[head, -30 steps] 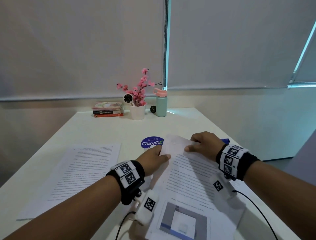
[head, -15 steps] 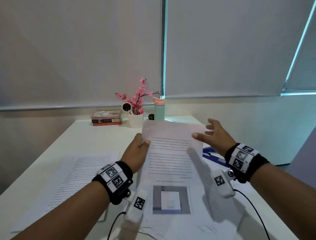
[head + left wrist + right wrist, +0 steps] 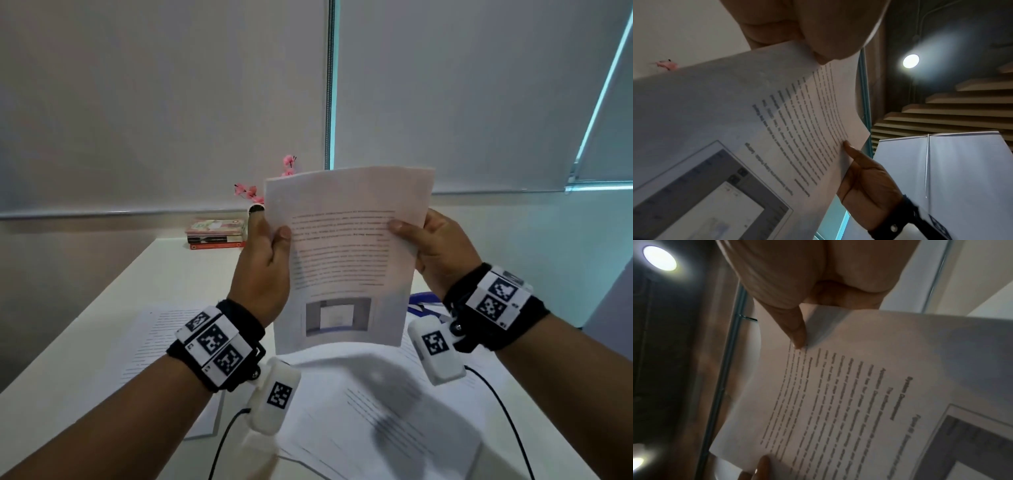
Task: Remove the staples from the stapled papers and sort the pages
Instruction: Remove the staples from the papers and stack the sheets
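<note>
A printed page (image 3: 346, 260) with text lines and a grey figure near its bottom is held upright in the air above the table. My left hand (image 3: 263, 263) pinches its left edge, thumb on the front. My right hand (image 3: 435, 250) pinches its right edge the same way. In the left wrist view the page (image 3: 756, 123) fills the frame, with the right hand (image 3: 865, 186) at its far edge. In the right wrist view the thumb presses the page (image 3: 859, 394). More printed sheets (image 3: 376, 404) lie on the table below, and another sheet (image 3: 164, 342) lies to the left. No staple is visible.
A white table (image 3: 178, 274) carries a stack of books (image 3: 215, 234) at the back, with pink flowers (image 3: 250, 192) half hidden behind the page. A blue object (image 3: 424, 305) lies under my right wrist. Cables trail from both wrist cameras.
The page has been lifted off the table and raised upright in front of me. My right hand, open and apart half a second ago, now pinches its right edge.
</note>
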A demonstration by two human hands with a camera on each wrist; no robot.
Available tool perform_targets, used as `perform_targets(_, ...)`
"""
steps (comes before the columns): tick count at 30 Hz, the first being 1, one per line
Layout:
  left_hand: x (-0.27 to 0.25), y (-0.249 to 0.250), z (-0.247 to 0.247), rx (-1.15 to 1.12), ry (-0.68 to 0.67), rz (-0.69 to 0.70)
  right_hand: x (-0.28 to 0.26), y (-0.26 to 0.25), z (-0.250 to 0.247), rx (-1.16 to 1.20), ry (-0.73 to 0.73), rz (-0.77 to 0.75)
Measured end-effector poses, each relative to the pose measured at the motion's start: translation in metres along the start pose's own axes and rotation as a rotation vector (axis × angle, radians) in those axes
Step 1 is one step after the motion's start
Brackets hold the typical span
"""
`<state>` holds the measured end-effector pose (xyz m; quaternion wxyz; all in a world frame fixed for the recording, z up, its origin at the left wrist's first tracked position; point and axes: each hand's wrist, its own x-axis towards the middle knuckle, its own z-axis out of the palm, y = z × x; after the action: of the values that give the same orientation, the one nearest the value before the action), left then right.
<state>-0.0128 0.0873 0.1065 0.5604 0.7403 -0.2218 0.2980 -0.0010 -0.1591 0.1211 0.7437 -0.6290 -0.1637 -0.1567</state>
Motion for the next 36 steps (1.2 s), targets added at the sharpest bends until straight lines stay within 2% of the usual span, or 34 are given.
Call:
perform_targets(8,-0.036,-0.046,0.014,0.146,-0.062,-0.120,-0.026,0.047,-0.006,-0.064,-0.003,0.120)
perform_targets(11,-0.036,-0.050,0.011,0.174,-0.057,-0.139,-0.021,0.040,-0.006,-0.074,0.001,0.135)
perform_targets(13,-0.027,-0.048,0.002,0.203,-0.028,-0.138,-0.007,0.034,-0.017,-0.180,0.067,0.116)
perform_targets(15,-0.018,-0.048,-0.012,0.242,-0.038,-0.171,0.010,0.037,-0.039,-0.476,0.158,0.019)
perform_targets(16,-0.014,-0.049,-0.018,0.263,-0.063,-0.203,0.018,0.039,-0.051,-0.717,0.196,-0.042)
perform_targets(18,-0.012,-0.055,-0.029,0.324,-0.148,-0.273,0.030,0.050,-0.072,-1.254,0.143,-0.053)
perform_targets(20,-0.016,-0.063,-0.034,0.365,-0.272,-0.345,0.041,0.068,-0.083,-1.661,-0.071,0.144)
perform_targets(22,-0.025,-0.072,-0.034,0.416,-0.404,-0.404,0.050,0.085,-0.087,-1.836,-0.236,0.377)
perform_targets(24,-0.035,-0.079,-0.030,0.444,-0.500,-0.438,0.058,0.100,-0.086,-1.895,-0.355,0.531)
perform_targets(29,-0.053,-0.084,-0.018,0.449,-0.593,-0.495,0.079,0.129,-0.100,-1.977,-0.504,0.630)
perform_targets(32,-0.055,-0.083,-0.013,0.440,-0.605,-0.506,0.094,0.158,-0.128,-1.955,-0.517,0.675)
perform_targets(33,-0.055,-0.082,-0.012,0.437,-0.608,-0.507,0.087,0.151,-0.122,-1.968,-0.484,0.662)
perform_targets(35,-0.053,-0.081,-0.010,0.438,-0.610,-0.501,0.071,0.128,-0.105,-1.884,-0.470,0.615)
perform_targets(36,-0.052,-0.081,-0.009,0.438,-0.610,-0.497,0.067,0.122,-0.102,-1.818,-0.415,0.590)
